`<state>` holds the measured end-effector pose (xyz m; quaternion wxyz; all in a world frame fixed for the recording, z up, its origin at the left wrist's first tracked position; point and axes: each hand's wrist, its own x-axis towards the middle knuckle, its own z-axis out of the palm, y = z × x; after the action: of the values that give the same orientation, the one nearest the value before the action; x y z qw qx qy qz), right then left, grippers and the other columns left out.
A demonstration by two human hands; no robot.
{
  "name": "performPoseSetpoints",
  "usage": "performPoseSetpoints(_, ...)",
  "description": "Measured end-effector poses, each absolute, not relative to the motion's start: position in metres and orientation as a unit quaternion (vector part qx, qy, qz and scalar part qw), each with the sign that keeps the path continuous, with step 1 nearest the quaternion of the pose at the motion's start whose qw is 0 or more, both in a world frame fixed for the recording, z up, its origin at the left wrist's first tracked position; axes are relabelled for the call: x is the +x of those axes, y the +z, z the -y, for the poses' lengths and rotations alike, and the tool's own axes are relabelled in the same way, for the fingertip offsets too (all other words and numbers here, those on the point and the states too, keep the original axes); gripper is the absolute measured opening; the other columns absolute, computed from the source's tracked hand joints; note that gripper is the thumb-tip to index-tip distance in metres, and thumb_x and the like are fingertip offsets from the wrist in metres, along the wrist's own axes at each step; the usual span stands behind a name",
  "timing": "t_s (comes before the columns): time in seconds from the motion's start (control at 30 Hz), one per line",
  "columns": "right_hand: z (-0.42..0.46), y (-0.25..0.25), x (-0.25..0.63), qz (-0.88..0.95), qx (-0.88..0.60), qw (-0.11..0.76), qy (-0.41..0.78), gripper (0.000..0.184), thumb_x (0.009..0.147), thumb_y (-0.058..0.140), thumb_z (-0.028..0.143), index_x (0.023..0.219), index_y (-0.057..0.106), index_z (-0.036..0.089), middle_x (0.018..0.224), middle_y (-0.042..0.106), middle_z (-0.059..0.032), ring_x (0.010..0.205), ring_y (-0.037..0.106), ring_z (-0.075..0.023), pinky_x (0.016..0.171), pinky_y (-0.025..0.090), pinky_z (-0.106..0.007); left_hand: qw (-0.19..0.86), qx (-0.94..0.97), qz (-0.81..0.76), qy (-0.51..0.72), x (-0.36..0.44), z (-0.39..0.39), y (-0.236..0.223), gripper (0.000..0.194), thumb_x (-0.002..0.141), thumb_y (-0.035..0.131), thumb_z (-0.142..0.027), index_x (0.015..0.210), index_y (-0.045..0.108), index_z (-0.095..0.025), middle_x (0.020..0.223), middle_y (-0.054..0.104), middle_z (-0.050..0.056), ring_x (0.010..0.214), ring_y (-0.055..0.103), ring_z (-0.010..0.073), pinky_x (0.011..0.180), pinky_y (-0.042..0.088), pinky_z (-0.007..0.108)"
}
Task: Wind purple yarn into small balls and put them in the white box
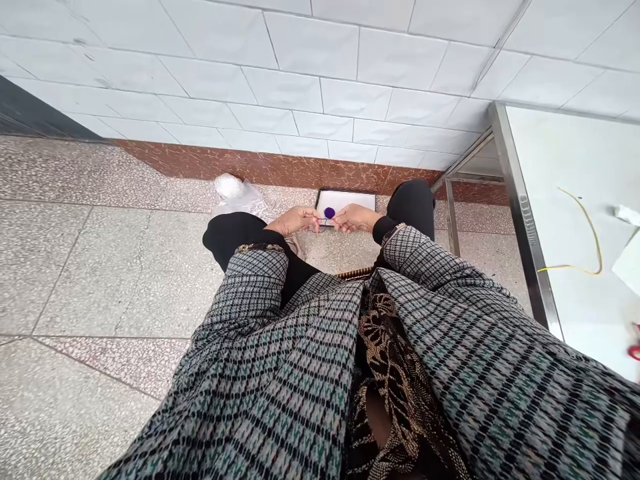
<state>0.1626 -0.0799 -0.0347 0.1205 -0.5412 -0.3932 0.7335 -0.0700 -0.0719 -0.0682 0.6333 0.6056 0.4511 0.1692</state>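
My left hand (296, 220) and my right hand (356, 217) are close together between my knees, both with fingertips pinched. A thin purple strand of yarn (326, 219) runs taut from one hand to the other. Just beyond it shows a round purple ball of yarn (329, 212), seen against a white tray (350, 197) with a dark rim. From this height I cannot tell whether the ball rests in the tray or hangs from the strand. A loose end appears to dangle below my left fingertips.
Left of my hands, a white bundle (228, 186) lies with a clear plastic bag (249, 199) on the speckled floor (135, 267). At right stands a metal-edged white table (555, 160) bearing a yellow cord (597, 247) and a red-handled item (634, 352). A tiled wall (295, 93) rises ahead.
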Motion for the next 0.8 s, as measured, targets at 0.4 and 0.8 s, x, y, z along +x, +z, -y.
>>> performPoseSetpoints(0.4, 0.038, -0.021, 0.175, 0.395, -0.541, 0.125, 0.732, 0.027, 0.099, 0.084, 0.003, 0.075, 0.072, 0.01, 0.068, 0.076, -0.0069, 0.052, 0.068, -0.0109, 0.048, 0.053, -0.015, 0.588, 0.627, -0.49, 0.146, -0.072, 0.036, -0.051, 0.027, 0.068, 0.072, -0.043, 0.08, 0.072, -0.018, 0.066, 0.075, 0.003, 0.059, 0.058, 0.0141, 0.059, 0.042, 0.026)
performPoseSetpoints(0.8, -0.034, 0.005, 0.151, 0.226, -0.476, 0.371, 0.764, 0.037, 0.119, 0.055, 0.01, 0.085, 0.069, 0.015, 0.097, 0.084, -0.0079, 0.092, 0.08, -0.0127, 0.091, 0.065, -0.021, 0.494, 0.664, -0.518, 0.214, -0.013, -0.015, -0.047, 0.015, 0.082, 0.062, -0.022, 0.069, 0.07, -0.018, 0.063, 0.068, 0.002, 0.061, 0.058, 0.0161, 0.065, 0.043, 0.028)
